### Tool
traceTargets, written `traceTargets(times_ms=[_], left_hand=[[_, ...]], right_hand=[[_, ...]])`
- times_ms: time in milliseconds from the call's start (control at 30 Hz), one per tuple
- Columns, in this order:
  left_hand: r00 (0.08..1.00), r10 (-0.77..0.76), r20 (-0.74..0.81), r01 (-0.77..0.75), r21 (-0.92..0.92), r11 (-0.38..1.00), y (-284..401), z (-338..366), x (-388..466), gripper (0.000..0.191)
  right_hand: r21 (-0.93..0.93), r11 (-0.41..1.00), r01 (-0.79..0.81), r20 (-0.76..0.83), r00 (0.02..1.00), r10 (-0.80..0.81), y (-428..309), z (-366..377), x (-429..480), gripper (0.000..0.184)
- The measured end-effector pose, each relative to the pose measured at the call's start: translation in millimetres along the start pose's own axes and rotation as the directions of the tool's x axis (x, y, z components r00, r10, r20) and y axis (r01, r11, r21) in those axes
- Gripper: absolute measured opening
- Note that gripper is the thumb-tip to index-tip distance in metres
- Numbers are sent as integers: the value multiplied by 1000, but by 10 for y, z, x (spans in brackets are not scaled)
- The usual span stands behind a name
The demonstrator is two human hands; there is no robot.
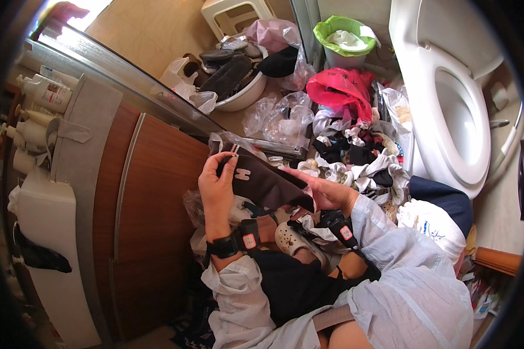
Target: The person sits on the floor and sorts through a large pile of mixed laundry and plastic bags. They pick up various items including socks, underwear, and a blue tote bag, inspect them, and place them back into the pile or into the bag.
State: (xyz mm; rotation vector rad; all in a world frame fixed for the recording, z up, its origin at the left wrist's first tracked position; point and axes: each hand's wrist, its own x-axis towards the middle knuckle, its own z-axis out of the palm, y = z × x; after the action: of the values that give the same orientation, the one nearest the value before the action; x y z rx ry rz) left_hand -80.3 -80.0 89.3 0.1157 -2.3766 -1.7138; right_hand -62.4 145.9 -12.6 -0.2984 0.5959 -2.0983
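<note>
A dark brown fabric piece (266, 187) with a pale H-shaped patch is stretched between my hands. It may be a sock or a soft shoe upper; I cannot tell which. My left hand (218, 183) pinches its far left end, close to small white stripes. At the opposite end my right hand (327, 192) holds the piece with the palm turned up and fingers partly hidden. Just beyond lies a heap of crumpled black and white socks and cloths (362, 161). Under my hands is a foot in a cream clog (288, 237) with charms.
A white basin (244, 98) full of dark shoes or slippers stands past the shower door track. Plastic bags (288, 115) and a pink-red bag (340, 89) lie nearby. The toilet (458, 126) and lined bin (347, 54) are right; a wooden cabinet (157, 187) is left.
</note>
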Motion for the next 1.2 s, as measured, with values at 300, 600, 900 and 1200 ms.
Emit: traceTargets(times_ms=[300,600,900,1200], left_hand=[[995,-99,34,103,-178,979,-11,32,-4,19],[1000,-16,-21,18,134,991,0,121,-28,20],[987,-69,144,100,-217,971,8,334,-72,19],[918,-139,370,253,-280,926,53,546,-243,22]], right_hand=[[-551,778,302,-325,781,-533,41,-307,136,37],[-27,893,449,-570,727,-383,66,-297,39,20],[148,752,643,-512,700,-498,1,0,148,40],[-735,543,405,-175,660,-730,78,395,181,65]])
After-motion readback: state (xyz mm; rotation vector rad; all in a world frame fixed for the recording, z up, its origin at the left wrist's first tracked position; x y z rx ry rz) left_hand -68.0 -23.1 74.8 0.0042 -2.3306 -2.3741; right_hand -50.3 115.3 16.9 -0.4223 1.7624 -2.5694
